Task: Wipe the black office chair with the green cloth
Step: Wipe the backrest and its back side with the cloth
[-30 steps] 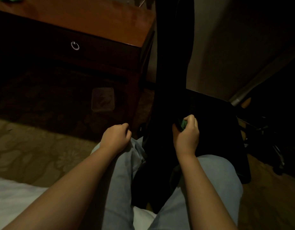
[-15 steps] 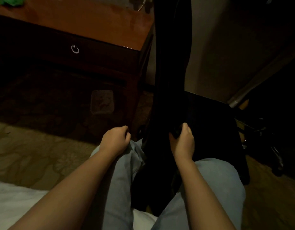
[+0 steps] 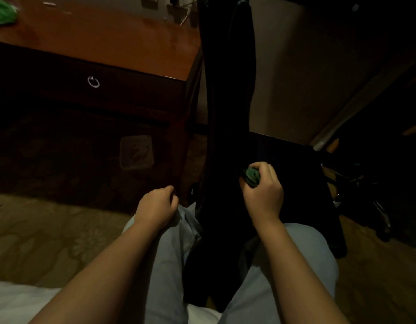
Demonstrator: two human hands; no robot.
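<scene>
Entry, head view, dim light.

I am watching the right hand [image 3: 264, 195] working low on the black office chair [image 3: 228, 90], at the inner corner where the upright back meets the near edge of the seat [image 3: 295, 183]. Its fingers are curling tight round the green cloth [image 3: 252, 176], which is showing only as a small wad between thumb and fingertips, pressing against the chair. The left hand [image 3: 156, 206] is resting on the jeans [image 3: 169, 265] at the knee, fingers loosely curling, and I am seeing nothing in it.

Judgement on the step: the wad is giving little contact. I am thinking the cloth wants opening flatter under the palm, with long overlapping strokes along the back and then across the seat to its far edge. The left hand could be steadying the chair, since it may swivel or roll under pressure.

Containers: the drawer [image 3: 61, 83] in the desk [image 3: 108, 43] is sitting closed behind its ring pull [image 3: 93, 81], so I cannot tell its contents. A pale squarish thing [image 3: 136, 152] is standing under the desk, possibly a bin, too dark to judge. A second green bundle [image 3: 2, 11] is lying at the desktop's far left corner.
</scene>
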